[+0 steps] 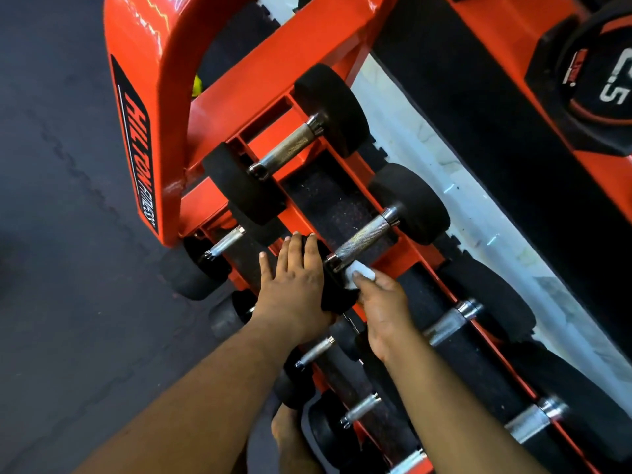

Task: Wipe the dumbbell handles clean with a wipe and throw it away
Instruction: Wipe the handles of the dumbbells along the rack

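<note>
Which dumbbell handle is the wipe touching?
The second dumbbell's handle from the rack's end: the right hand presses the white wipe against its near end; other handles are untouched.

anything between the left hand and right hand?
Yes. In the head view, the near black end weight of the dumbbell being wiped sits between them: left hand rests on it, right hand pinches the white wipe beside it.

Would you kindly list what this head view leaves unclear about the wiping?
- Near weight of the dumbbell being wiped: largely hidden under the left hand.
- Wipe: mostly covered by the right hand's grip, so its size is unclear.
- Handle underside: faces away from the camera.
- Bin: none in frame.
- Nearest dumbbells: cut by the bottom edge.
</note>
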Available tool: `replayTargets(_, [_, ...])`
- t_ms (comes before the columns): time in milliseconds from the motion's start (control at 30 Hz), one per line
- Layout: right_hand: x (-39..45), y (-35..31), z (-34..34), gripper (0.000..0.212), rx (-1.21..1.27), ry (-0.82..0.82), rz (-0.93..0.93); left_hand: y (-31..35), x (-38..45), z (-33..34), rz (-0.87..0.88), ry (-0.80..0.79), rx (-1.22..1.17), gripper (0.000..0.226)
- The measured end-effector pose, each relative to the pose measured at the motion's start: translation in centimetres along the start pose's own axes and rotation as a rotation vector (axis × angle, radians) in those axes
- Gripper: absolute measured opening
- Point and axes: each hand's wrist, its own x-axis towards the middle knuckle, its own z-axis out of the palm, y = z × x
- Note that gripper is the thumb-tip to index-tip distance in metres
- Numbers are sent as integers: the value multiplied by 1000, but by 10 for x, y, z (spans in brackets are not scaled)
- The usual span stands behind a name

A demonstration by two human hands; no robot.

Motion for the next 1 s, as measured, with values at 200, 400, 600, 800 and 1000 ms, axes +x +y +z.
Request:
replayTargets(200, [8,-32,-15,38,-900,110,-894,0,1,1,0,-3,12,132])
replayTargets(400, [49,-15,-31,62,-1996,-287,-1324,-2,2,4,9,25,-23,132])
replayTargets(600, [51,-22,-29,60,-1979,147,-1160,-2,2,4,6,19,0,135])
replayTargets(800, [64,-27,-26,54,-2099,-35,-1330,-3,3,6,7,28,2,135])
replayTargets(1000, [58,-11,-18,53,-1907,-182,-1349,-2,3,4,6,25,-15,131])
